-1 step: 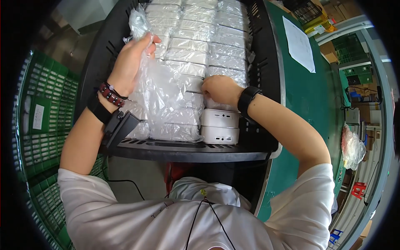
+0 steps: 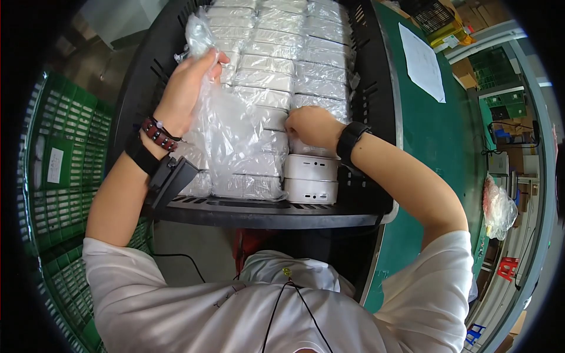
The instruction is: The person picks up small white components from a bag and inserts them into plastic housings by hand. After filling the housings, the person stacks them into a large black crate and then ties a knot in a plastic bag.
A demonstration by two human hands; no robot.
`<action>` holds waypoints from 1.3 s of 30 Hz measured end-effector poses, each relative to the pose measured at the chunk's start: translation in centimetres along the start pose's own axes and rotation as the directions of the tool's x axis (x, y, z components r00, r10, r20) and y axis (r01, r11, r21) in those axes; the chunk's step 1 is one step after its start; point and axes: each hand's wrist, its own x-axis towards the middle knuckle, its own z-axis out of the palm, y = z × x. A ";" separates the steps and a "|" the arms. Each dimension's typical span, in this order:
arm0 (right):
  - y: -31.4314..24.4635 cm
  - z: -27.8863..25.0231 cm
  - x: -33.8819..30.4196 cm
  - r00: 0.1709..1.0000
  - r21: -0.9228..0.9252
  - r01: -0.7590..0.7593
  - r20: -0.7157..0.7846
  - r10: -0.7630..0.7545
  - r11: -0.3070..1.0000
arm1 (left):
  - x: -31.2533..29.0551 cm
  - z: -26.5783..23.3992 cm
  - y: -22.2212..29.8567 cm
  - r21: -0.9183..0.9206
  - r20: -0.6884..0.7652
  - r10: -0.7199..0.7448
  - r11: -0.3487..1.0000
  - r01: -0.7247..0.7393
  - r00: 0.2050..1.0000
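Clear plastic bags [image 2: 226, 120] hang in a crumpled bunch from my left hand [image 2: 187, 88], which is closed around them over the left part of a black crate [image 2: 271, 219]. My right hand [image 2: 316, 126] is curled at the right column of boxes. Its fingertips point down and are partly hidden, so what they grip cannot be made out. Just below it, two bare white box-shaped devices [image 2: 311, 170] with small ports are stacked at the crate's near right corner. Rows of similar bagged devices [image 2: 269, 65] fill the rest of the crate.
Green slatted crates [image 2: 65, 159] stand to the left. Along the right runs a green tabletop [image 2: 429, 147] with a white paper sheet [image 2: 421, 62] on it. A clear bag of items [image 2: 499, 207] hangs farther right, near metal framing. A black wedge-shaped device [image 2: 175, 182] is strapped at my left wrist.
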 end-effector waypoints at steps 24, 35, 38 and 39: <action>2.0 -10.6 0.2 0.760 0.253 0.171 -0.649 0.036 0.952 | -0.7 -0.9 2.7 0.163 -0.137 0.232 0.964 -0.209 0.963; 3.3 -4.7 4.4 0.985 -0.200 -0.032 0.158 0.064 0.979 | 0.5 -5.1 0.6 0.588 -0.367 0.427 0.795 -0.149 0.826; 5.9 -2.8 5.1 0.991 -0.002 0.007 0.133 -0.007 1.000 | 1.1 -6.5 0.3 0.670 -0.324 0.495 0.722 -0.174 0.806; 6.3 -2.0 4.8 0.993 0.102 0.024 0.116 -0.036 0.995 | 1.1 -6.4 0.4 0.694 -0.273 0.520 0.689 -0.209 0.810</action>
